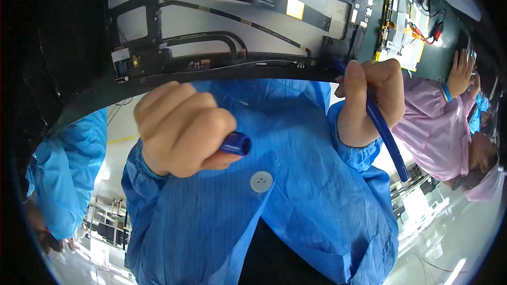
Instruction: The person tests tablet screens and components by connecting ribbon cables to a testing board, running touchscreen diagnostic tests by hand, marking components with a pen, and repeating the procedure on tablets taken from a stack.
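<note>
In front of my body, my left hand is closed in a fist around a short blue pen cap. The cap's hollow round end points out past my thumb side. A slim dark blue pen sits between the bent fingers and thumb of my right hand. Its narrow end is raised near the front edge of an opened flat electronic device, and its barrel slants down to the right. Metal plates, black ribbon cables and a dark frame show inside the device.
A dark green work surface carries the device. To its right lies a taped board assembly with red and black wires. A co-worker in pink works at the right; another person's blue sleeve shows at left.
</note>
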Available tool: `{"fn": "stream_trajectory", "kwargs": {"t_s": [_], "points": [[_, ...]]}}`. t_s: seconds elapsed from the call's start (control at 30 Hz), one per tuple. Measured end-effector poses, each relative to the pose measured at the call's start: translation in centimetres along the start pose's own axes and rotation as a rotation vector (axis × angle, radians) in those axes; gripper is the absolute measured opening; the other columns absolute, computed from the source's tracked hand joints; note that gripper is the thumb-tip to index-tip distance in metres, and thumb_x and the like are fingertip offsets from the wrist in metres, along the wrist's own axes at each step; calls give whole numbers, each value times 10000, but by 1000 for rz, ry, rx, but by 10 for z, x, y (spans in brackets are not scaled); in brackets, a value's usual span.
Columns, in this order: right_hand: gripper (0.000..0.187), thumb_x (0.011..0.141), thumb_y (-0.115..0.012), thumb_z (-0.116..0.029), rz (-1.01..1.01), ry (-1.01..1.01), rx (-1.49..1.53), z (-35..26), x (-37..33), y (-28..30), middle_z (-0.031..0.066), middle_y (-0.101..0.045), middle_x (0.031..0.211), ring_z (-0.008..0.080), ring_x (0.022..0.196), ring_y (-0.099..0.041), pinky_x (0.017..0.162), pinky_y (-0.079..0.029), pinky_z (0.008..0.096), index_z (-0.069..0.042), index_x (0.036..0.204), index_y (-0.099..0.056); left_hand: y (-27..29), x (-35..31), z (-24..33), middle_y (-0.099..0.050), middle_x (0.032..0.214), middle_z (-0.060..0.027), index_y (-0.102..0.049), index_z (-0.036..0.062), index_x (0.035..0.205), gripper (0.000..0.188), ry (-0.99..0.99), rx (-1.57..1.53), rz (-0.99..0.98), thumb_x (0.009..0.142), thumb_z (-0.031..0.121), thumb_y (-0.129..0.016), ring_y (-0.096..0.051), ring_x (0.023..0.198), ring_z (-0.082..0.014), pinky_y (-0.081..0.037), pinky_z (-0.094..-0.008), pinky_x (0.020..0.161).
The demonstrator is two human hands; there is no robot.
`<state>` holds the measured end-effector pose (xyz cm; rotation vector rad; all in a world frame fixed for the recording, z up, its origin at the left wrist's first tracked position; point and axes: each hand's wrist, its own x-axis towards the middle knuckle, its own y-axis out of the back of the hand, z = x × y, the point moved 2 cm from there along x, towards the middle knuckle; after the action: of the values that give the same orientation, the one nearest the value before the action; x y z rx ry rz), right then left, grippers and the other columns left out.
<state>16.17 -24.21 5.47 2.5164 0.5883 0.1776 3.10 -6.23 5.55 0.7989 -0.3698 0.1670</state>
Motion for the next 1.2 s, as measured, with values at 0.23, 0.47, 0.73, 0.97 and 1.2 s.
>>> {"fn": "stream_trajectory", "kwargs": {"t_s": [0.23, 0.47, 0.73, 0.97, 1.2], "points": [[171, 838, -541, 11, 17, 151, -33, 1, 1, -6, 59, -464, 504, 72, 407, -426, 421, -345, 193, -26, 719, -424, -10, -3, -2, -446, 481, -12, -514, 123, 588, 458, -69, 122, 53, 875, 478, -487, -432, 405, -112, -311, -188, 380], [183, 753, -636, 13, -41, 67, -26, 0, 1, -1, 76, -529, 541, 123, 473, -522, 473, -405, 234, -18, 673, -474, -11, -2, -5, -461, 478, -13, -530, 124, 596, 450, -53, 153, 33, 877, 472, -485, -437, 402, -112, -311, -179, 382], [184, 738, -641, 35, -56, 65, -4, 0, 1, 2, 78, -529, 549, 128, 462, -506, 473, -404, 233, -13, 676, -474, -14, 0, -5, -460, 474, -16, -526, 120, 593, 461, -58, 146, 52, 878, 479, -482, -440, 398, -120, -317, -183, 380], [196, 725, -667, 55, -15, 354, 665, 13, -10, -2, 132, -550, 595, 211, 491, -534, 510, -458, 306, 23, 792, -486, -17, 7, -4, -480, 505, -16, -555, 103, 629, 432, -115, 46, 16, 862, 465, -518, -461, 419, -122, -335, -195, 385], [359, 742, -742, -65, -393, 184, 1202, 18, -20, -10, 218, -591, 817, 208, 673, -593, 617, -510, 296, 71, 983, -512, -22, 18, 9, -580, 660, -71, -604, 27, 805, 358, 71, -26, -133, 805, 384, -585, -525, 503, -214, -406, -299, 483]]}}
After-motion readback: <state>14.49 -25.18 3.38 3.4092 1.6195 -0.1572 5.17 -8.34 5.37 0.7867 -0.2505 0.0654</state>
